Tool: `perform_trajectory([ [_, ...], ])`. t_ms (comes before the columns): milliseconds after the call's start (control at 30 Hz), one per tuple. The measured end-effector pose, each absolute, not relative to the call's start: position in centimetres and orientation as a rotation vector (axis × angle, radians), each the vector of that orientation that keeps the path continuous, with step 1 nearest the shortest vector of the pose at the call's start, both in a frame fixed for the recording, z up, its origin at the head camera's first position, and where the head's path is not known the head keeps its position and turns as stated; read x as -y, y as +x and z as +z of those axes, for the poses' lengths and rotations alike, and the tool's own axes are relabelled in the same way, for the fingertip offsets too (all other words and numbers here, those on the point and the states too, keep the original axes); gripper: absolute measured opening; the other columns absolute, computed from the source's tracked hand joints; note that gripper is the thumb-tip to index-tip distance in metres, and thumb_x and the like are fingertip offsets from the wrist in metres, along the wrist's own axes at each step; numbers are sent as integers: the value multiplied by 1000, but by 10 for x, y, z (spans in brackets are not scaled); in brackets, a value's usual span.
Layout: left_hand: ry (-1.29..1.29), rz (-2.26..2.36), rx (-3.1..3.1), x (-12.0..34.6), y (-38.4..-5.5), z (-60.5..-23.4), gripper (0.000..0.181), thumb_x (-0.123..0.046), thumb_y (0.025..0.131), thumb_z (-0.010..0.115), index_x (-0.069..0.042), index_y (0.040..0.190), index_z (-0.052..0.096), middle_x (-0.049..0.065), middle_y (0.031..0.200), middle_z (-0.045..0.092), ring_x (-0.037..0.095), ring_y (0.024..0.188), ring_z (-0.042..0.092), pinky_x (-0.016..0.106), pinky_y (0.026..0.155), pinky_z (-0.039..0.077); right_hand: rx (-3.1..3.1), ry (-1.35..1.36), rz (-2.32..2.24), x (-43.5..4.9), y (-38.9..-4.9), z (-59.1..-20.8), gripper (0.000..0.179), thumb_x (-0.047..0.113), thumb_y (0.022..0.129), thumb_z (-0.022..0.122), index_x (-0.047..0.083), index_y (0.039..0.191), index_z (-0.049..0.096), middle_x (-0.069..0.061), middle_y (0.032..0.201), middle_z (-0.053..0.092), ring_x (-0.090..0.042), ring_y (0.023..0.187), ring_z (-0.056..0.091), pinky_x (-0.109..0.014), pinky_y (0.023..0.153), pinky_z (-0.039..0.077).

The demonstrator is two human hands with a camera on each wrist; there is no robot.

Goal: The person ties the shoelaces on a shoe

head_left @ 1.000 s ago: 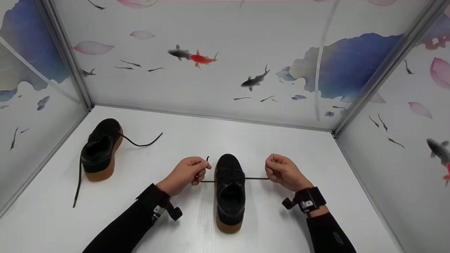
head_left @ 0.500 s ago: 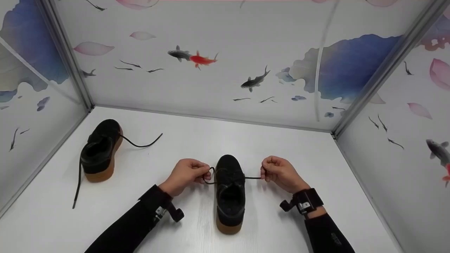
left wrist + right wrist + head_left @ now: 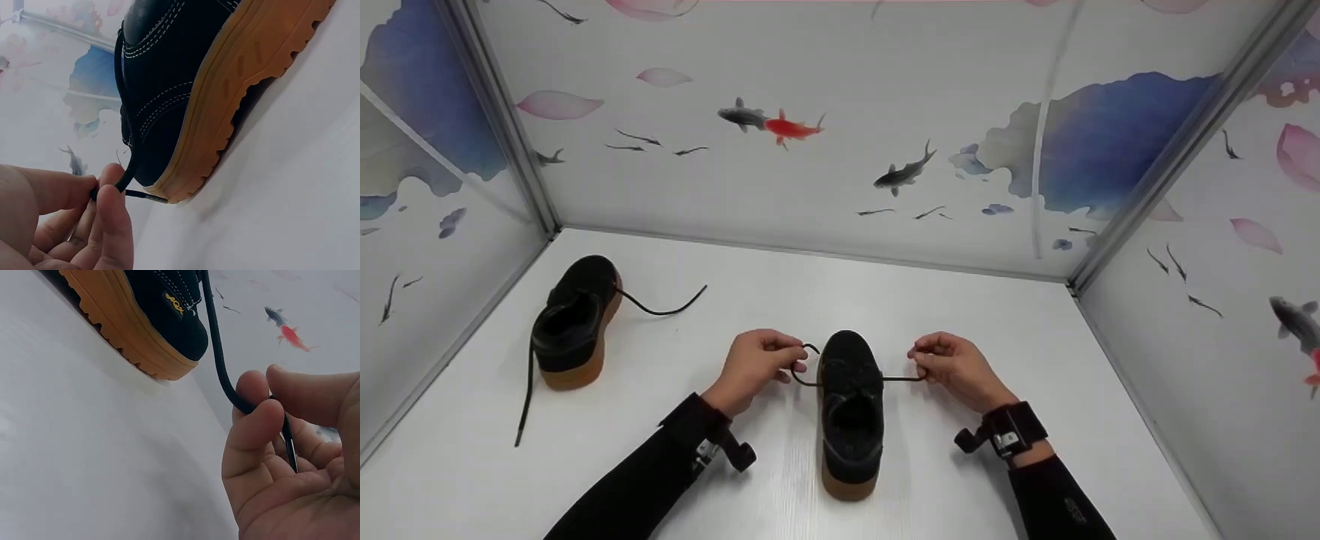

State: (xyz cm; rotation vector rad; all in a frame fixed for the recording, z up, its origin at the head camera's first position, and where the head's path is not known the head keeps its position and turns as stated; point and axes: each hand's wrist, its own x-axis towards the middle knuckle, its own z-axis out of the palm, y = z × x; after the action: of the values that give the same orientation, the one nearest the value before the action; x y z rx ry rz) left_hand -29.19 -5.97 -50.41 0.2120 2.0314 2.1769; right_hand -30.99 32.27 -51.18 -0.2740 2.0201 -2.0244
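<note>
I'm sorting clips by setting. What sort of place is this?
Probably a small indoor work booth, though nothing beyond it shows. Panels printed with fish and petals meet at metal corner posts and enclose a white tabletop on at least three sides.

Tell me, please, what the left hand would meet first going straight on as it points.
Probably the nearer black shoe's toe, beyond the lace the left hand holds, though depth is unclear.

Both wrist views cut off the rear of the nearer shoe (image 3: 180,84), and fingers (image 3: 256,426) partly hide its lace (image 3: 215,343).
</note>
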Motion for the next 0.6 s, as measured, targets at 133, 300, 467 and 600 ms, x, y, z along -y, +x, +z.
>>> perform_trajectory([
  [133, 201, 2254, -1989, 54, -296, -509, 28, -2, 102, 78, 14, 124, 73, 30, 115, 78, 21, 90, 81, 29, 74, 66, -2125, -261, -1976, -319, -309, -511, 40, 3, 104, 76, -10, 138, 58, -30, 141, 57, -21, 98, 69, -29, 81, 58],
  [300, 213, 2235, -1962, 49, -300, -515, 31, 1, 102, 78, 16, 128, 72, 29, 114, 78, 21, 90, 81, 30, 77, 66, -2411, -218, -1809, -309, -307, -509, 43, 0, 100, 77, -8, 139, 60, -28, 144, 58, -21, 99, 73, -28, 81, 58],
  [467, 254, 2156, -2020, 47, -298, -517, 28, 2, 101, 76, 16, 124, 73, 27, 97, 79, 20, 78, 80, 30, 68, 66, -2722, -199, -1552, -298, -305, -513, 37, 1, 96, 80, 1, 130, 68, -20, 126, 68, -18, 90, 70, -28, 73, 53],
  [600, 270, 2104, -2093, 45, -298, -519, 25, 1, 100, 77, 14, 121, 74, 26, 95, 78, 17, 69, 76, 30, 61, 65, -2864, -300, -1396, -293, -305, -516, 36, -7, 92, 82, 2, 124, 69, -16, 127, 60, -20, 94, 69, -30, 80, 55],
])
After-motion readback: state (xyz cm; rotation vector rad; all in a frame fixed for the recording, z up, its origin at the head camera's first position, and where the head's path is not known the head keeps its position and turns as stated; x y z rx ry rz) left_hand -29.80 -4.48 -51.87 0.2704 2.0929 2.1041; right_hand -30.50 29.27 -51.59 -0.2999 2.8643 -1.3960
